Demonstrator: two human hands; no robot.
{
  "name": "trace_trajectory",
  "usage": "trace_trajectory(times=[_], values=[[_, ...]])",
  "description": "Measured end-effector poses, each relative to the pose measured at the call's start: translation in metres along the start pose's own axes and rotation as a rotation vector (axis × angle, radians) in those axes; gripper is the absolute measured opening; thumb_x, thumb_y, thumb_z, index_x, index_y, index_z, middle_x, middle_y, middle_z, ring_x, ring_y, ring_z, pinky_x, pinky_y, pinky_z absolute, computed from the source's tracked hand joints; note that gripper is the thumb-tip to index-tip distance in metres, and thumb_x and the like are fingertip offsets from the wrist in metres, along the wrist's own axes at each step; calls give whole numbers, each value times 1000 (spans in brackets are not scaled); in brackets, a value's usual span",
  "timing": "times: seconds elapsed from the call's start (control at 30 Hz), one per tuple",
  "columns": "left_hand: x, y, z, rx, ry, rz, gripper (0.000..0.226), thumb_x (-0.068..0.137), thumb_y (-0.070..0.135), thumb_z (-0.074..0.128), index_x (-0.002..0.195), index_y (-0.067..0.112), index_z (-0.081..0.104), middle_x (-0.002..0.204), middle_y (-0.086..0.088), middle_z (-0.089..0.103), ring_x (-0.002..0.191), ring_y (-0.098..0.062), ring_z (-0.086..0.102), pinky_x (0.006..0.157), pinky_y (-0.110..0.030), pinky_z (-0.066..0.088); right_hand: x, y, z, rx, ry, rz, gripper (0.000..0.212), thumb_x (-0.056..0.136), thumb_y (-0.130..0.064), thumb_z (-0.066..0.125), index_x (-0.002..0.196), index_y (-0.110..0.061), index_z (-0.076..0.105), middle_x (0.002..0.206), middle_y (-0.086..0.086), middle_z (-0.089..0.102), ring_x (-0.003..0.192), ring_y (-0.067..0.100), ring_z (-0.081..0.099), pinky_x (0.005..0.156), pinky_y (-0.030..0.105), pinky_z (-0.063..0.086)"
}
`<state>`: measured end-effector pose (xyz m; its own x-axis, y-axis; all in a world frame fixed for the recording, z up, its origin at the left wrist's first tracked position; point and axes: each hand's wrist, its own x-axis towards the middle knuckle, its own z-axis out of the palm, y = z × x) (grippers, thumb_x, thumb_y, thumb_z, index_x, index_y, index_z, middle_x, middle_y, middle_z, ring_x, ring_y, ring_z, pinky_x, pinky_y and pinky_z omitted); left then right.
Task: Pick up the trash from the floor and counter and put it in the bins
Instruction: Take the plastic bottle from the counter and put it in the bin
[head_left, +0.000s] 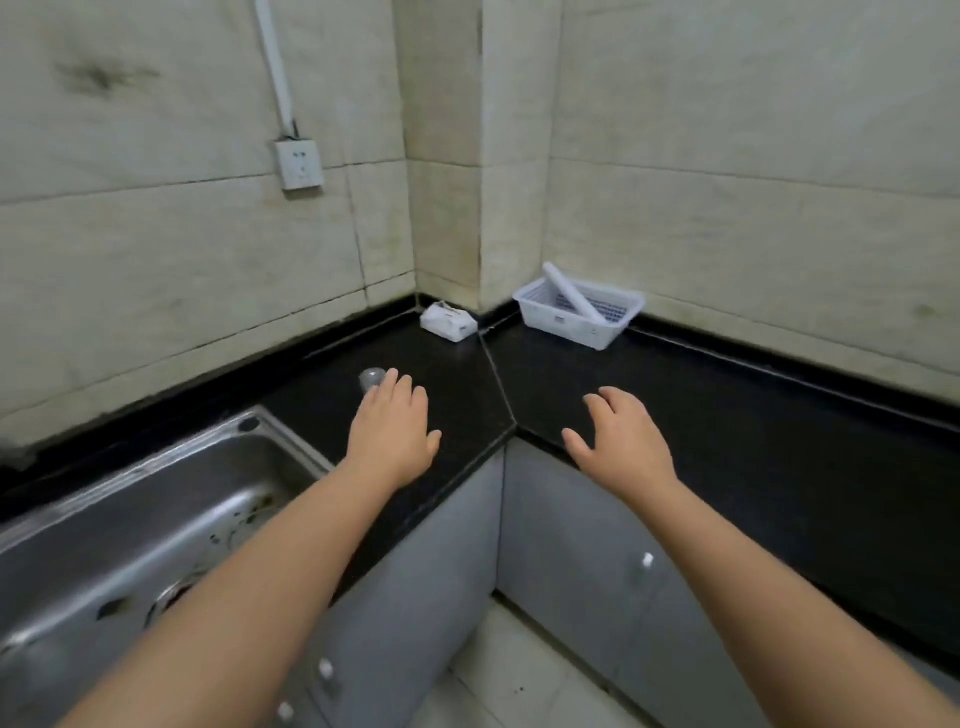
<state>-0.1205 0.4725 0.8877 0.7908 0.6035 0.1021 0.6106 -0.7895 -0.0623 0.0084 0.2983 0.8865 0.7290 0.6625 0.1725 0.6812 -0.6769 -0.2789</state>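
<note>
A small clear plastic cup (370, 379) lies on the black counter (753, 447), right at the fingertips of my left hand (392, 428). That hand is stretched out flat over the counter with fingers apart and holds nothing. My right hand (621, 439) hovers over the counter's corner edge, fingers spread, empty. A small white box (448, 322) sits in the far corner against the wall. No bin is in view.
A white plastic basket (540, 310) with a white roll in it stands at the back right of the corner. A steel sink (156, 519) lies to the left. Grey cabinet doors (571, 545) and tiled floor are below.
</note>
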Motion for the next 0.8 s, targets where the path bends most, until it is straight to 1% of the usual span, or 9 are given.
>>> trace_trajectory(times=[0.07, 0.2, 0.3, 0.4, 0.5, 0.57, 0.7, 0.8], values=[[26, -24, 12, -3, -4, -63, 58, 94, 38, 47, 139, 5, 35, 150, -12, 32, 144, -27, 19, 118, -37, 24, 44, -15, 15, 20, -29, -43, 52, 91, -33, 50, 133, -5, 40, 143, 13, 40, 134, 27, 33, 110, 37, 31], [87, -69, 36, -15, -35, -218, 61, 95, 36, 46, 143, 3, 26, 155, -13, 23, 147, -27, 11, 120, -37, 17, 144, -44, 63, 74, -116, -160, 52, 90, -34, 52, 133, -6, 40, 139, 14, 44, 129, 28, 38, 106, 40, 38], [124, -100, 56, -24, -73, -304, 61, 96, 35, 45, 144, 4, 24, 156, -13, 21, 148, -27, 8, 121, -37, 16, 197, -71, 108, 67, -217, -213, 52, 89, -37, 53, 130, -7, 42, 133, 14, 49, 124, 30, 43, 100, 41, 43], [142, -128, 82, -34, -124, -358, 60, 97, 35, 43, 145, 4, 23, 157, -12, 19, 148, -26, 8, 122, -36, 14, 226, -106, 163, 62, -362, -220, 52, 86, -42, 55, 124, -8, 44, 127, 13, 50, 119, 31, 48, 94, 40, 46], [150, -157, 109, -34, -209, -368, 61, 98, 36, 41, 146, 4, 21, 158, -12, 18, 148, -26, 7, 123, -36, 11, 234, -140, 219, 98, -499, -148, 55, 82, -43, 62, 120, -9, 41, 126, 13, 48, 117, 30, 50, 92, 40, 47], [156, -176, 122, -8, -244, -353, 61, 98, 36, 41, 146, 4, 20, 158, -12, 16, 148, -26, 6, 124, -36, 10, 235, -158, 247, 145, -544, -40, 55, 82, -37, 65, 120, -7, 38, 127, 14, 45, 116, 31, 51, 92, 39, 47], [185, -207, 130, 4, -276, -284, 64, 100, 36, 37, 149, 6, 10, 160, -11, 9, 148, -25, 2, 123, -36, 8, 247, -173, 275, 347, -516, 205, 45, 82, -14, 65, 115, 1, 38, 128, 21, 42, 113, 37, 52, 93, 42, 46], [219, -214, 129, 35, -252, -178, 65, 100, 37, 36, 149, 5, 8, 160, -10, 8, 148, -25, 2, 123, -37, 9, 265, -167, 269, 361, -440, 217, 38, 81, -9, 61, 112, 3, 42, 125, 22, 43, 107, 37, 54, 88, 40, 47]])
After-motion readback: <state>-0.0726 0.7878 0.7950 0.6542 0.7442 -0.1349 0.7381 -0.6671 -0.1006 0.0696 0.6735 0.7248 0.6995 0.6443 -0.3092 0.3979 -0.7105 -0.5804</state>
